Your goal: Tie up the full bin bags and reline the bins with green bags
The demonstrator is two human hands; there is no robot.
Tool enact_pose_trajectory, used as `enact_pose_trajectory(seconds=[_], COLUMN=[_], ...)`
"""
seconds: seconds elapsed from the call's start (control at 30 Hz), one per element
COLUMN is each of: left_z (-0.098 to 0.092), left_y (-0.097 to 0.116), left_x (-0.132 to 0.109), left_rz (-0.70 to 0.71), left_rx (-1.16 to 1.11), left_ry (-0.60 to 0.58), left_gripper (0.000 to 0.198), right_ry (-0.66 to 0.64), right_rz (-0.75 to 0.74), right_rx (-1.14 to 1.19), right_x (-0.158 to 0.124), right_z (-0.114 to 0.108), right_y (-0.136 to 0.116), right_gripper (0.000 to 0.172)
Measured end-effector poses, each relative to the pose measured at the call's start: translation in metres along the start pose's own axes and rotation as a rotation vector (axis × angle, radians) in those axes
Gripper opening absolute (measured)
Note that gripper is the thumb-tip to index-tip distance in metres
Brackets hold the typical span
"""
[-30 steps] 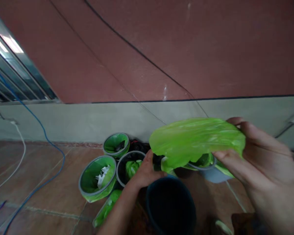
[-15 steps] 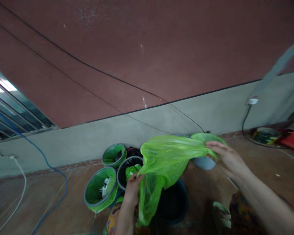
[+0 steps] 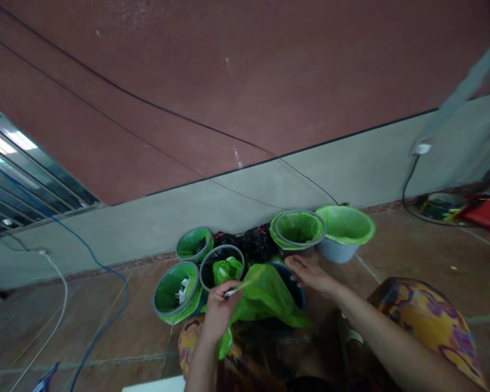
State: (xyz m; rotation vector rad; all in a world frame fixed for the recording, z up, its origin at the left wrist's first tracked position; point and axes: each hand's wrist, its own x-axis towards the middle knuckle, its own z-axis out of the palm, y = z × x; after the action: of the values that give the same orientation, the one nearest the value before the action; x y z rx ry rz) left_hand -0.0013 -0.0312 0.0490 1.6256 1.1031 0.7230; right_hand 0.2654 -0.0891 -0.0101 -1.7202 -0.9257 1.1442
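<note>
A thin bright green plastic bag (image 3: 265, 296) lies draped over a dark blue bin (image 3: 296, 291) right in front of me. My left hand (image 3: 219, 311) is closed, pinching the bag's near left edge. My right hand (image 3: 312, 273) rests with its fingers at the bin's far right rim, on the bag's edge; they look loosely bent. Patterned yellow and purple cloth (image 3: 424, 321) covers my knee at the right.
Several small bins with green liners stand on the brown tiled floor by the wall: two at left (image 3: 175, 289) (image 3: 194, 244), one dark (image 3: 222, 267), two at right (image 3: 299, 228) (image 3: 345, 231). Black bags (image 3: 257, 242) lie behind. Blue (image 3: 106, 321) and white (image 3: 57, 321) cables run at left.
The green bag came down from mid-air onto the dark bin. Both hands dropped with it, my right hand moving left and closer to the bin. The view turned slightly.
</note>
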Motion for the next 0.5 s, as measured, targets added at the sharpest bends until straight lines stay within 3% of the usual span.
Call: enact_pose_trajectory(seconds=[0.1,0.2,0.27,0.37,0.43,0.5], left_z=[0.031,0.064,0.080,0.090,0.090,0.090], left_y=[0.003,-0.009,-0.026,-0.057,-0.077,-0.092], left_x=[-0.016,-0.033,-0.040,-0.043,-0.040,-0.034], left_rz=[0.216,0.306,0.308,0.204,0.084,-0.038], left_rx=[0.312,0.492,0.550,0.596,0.625,0.678], left_ry=[-0.203,-0.438,-0.564,-0.653,-0.631,-0.597], left_gripper=[0.021,0.033,0.036,0.040,0.046,0.055], right_ry=[-0.142,-0.114,-0.054,0.126,0.261,0.275], right_rz=[0.078,-0.031,-0.101,-0.058,0.051,0.108], right_rx=[-0.020,-0.265,-0.377,-0.418,-0.413,-0.402], right_x=[0.002,0.014,0.028,0.052,0.063,0.066], right_z=[0.034,0.061,0.065,0.044,0.021,0.001], right_y=[-0.019,-0.008,0.008,0.033,0.050,0.066], right_gripper=[0.055,0.048,0.051,0.054,0.050,0.042])
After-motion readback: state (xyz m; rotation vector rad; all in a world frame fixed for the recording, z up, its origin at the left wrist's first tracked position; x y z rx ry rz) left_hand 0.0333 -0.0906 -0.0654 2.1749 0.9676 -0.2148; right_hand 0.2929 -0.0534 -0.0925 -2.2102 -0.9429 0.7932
